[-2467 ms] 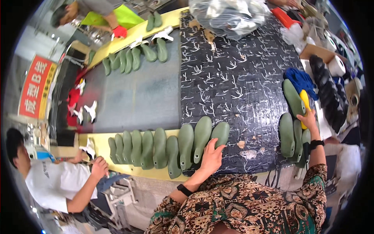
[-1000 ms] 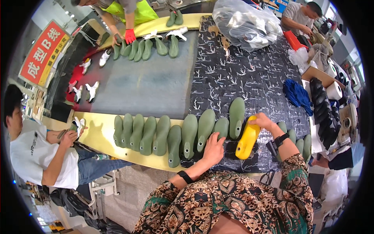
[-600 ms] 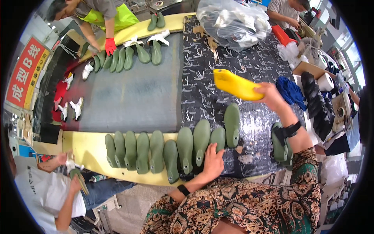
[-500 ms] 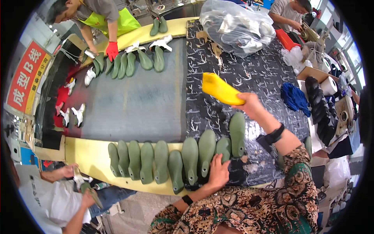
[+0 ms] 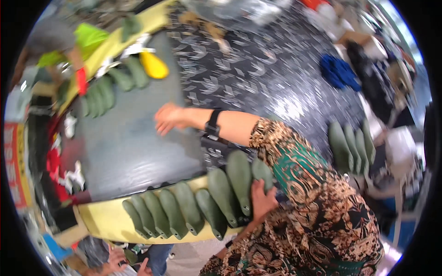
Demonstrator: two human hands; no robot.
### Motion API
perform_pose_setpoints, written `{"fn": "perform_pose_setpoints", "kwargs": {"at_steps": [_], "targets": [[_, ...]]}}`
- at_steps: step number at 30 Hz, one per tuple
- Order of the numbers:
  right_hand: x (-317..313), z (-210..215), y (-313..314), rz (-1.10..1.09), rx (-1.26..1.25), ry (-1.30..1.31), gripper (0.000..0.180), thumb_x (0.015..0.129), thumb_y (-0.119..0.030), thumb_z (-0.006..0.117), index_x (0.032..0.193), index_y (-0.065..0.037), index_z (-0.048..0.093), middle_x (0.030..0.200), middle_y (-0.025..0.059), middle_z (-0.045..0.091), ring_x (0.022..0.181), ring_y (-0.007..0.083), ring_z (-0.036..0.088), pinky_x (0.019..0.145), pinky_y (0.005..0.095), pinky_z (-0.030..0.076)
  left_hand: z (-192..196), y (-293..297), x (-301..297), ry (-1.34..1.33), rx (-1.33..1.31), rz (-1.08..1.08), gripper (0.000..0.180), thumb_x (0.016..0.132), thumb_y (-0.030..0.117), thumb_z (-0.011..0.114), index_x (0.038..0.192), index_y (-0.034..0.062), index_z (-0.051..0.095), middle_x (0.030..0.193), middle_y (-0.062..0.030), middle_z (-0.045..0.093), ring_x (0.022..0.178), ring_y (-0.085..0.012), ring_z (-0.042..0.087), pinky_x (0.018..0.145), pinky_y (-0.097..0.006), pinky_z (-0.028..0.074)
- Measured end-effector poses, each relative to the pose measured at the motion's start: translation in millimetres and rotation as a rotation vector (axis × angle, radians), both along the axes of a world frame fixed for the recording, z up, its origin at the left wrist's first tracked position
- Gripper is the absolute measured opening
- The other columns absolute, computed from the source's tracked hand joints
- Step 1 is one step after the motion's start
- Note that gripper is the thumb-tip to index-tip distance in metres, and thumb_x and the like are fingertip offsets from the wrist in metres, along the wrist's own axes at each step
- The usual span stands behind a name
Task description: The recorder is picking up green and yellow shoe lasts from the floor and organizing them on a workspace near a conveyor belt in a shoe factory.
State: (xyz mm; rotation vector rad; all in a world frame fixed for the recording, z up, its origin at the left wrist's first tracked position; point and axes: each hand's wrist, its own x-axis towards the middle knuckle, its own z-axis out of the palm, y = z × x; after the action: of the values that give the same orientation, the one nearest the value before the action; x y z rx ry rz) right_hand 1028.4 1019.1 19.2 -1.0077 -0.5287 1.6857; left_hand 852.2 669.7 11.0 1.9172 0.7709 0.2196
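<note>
My right hand (image 5: 170, 118) reaches left over the grey conveyor belt (image 5: 133, 152). It holds nothing, and its loosely bent fingers are slightly blurred. Beyond it, a yellow shoe last (image 5: 154, 65) lies at the belt's far side, beside a row of green shoe lasts (image 5: 105, 92). Close to my body, my left hand (image 5: 264, 198) grips the lower end of a green shoe last (image 5: 262, 172), partly hidden by my right sleeve. That last is at the right end of a near row of several green shoe lasts (image 5: 187, 205) along the yellow ledge (image 5: 103, 218).
A co-worker with a red glove (image 5: 81, 81) stands at the far left; another person's hands (image 5: 117, 260) show at lower left. More green lasts (image 5: 341, 146) stand to the right. Blue cloth (image 5: 340, 72) lies on the black patterned tabletop (image 5: 258, 69), with a clear plastic bag (image 5: 239, 11) behind.
My right hand has swung left over the belt and let go of the yellow shoe last, now at the far row. My view has shifted; my left hand stays on its green last.
</note>
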Motion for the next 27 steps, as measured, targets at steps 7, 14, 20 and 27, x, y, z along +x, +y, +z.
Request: {"fn": "perform_pose_setpoints", "kwargs": {"at_steps": [7,14,20,27], "targets": [[47,121,-243,0.150,0.203,-0.749,0.020,0.085,-0.016,0.054,0.092,0.002,0.060,0.076,0.0090,0.065,0.069,0.0124,0.063,0.060,0.0281,0.051,57,32,1,-0.109,0.323,-0.144,0.030,0.070,0.001,0.055,0.100,0.0038,0.057,0.126,-0.0263,0.036,0.117,-0.0468,0.035,0.097,-0.053,0.031],[164,180,-513,-0.103,-0.763,-1.560,0.033,0.075,-0.029,0.058,0.076,0.004,0.060,0.080,0.0251,0.061,0.079,0.0364,0.061,0.070,0.0426,0.048,73,32,-8,-0.058,0.359,-0.133,0.028,0.072,-0.002,0.053,0.099,-0.0004,0.058,0.125,-0.0263,0.037,0.117,-0.0446,0.035,0.098,-0.051,0.029],[162,116,-584,0.092,-1.130,-1.632,0.052,0.082,-0.044,0.051,0.087,0.006,0.064,0.091,0.0257,0.063,0.088,0.0377,0.061,0.079,0.0426,0.049,66,26,-1,-0.066,0.413,-0.129,0.029,0.071,-0.002,0.052,0.099,0.0035,0.059,0.125,-0.0257,0.038,0.116,-0.0420,0.037,0.098,-0.047,0.028],[138,109,-506,-0.159,-0.882,-1.244,0.071,0.079,-0.044,0.061,0.112,0.016,0.041,0.096,0.0299,0.060,0.092,0.0396,0.061,0.082,0.0421,0.047,86,35,21,-0.025,0.542,-0.253,0.036,0.074,0.009,0.061,0.107,-0.0013,0.054,0.121,-0.0231,0.040,0.118,-0.0374,0.037,0.096,-0.049,0.027]]}}
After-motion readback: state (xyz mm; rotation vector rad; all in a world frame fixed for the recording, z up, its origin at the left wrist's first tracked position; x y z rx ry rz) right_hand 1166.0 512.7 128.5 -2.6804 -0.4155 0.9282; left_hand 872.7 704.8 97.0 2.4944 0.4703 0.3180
